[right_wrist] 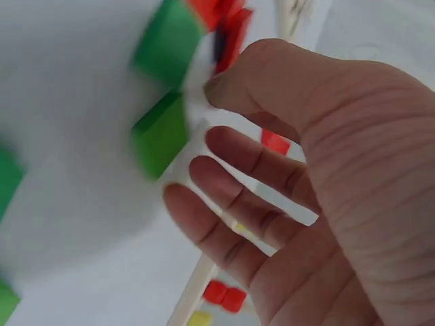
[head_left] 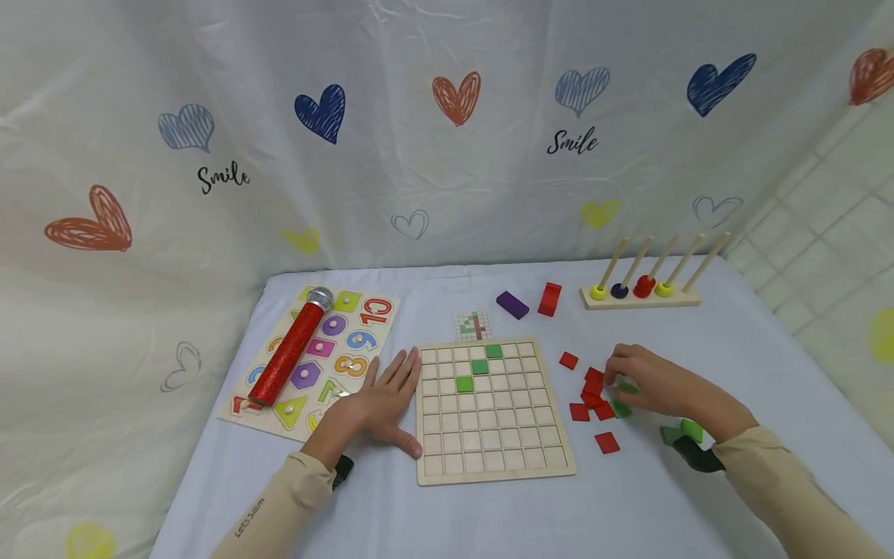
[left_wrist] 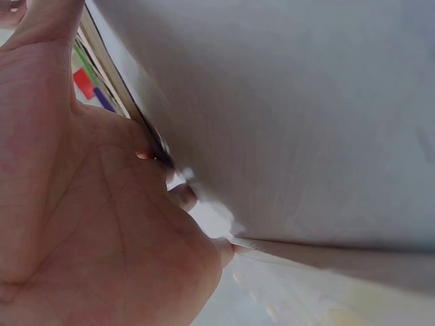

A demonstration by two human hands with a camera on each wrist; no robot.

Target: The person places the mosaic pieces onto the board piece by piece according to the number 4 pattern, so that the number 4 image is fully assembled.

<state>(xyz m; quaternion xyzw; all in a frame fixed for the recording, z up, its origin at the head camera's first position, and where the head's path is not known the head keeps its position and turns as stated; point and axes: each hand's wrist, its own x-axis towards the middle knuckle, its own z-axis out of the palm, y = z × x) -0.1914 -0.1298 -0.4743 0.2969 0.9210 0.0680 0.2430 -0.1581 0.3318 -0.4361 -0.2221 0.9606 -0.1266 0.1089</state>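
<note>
My left hand (head_left: 384,407) lies flat with fingers spread. Its fingertips and thumb touch the left edge of a wooden grid board (head_left: 497,475); the left wrist view shows the palm (left_wrist: 115,210) beside the board's side. Three green square tiles (head_left: 479,366) sit in the board's upper cells in a diagonal. To the right, my right hand (head_left: 653,380) hovers over loose tiles, fingers loosely bent, with no tile visible in its grasp. Near its fingertips are a green tile (right_wrist: 162,134) and red tiles (head_left: 594,380). The index fingertip is hidden behind the thumb.
A small pattern card (head_left: 472,326) lies behind the board. Purple (head_left: 513,304) and red (head_left: 549,299) blocks are at the back. A peg stand (head_left: 639,301) stands back right. At left, a red microphone (head_left: 289,353) rests on a shape-and-number puzzle (head_left: 282,428). More green tiles (head_left: 691,430) lie near my right wrist.
</note>
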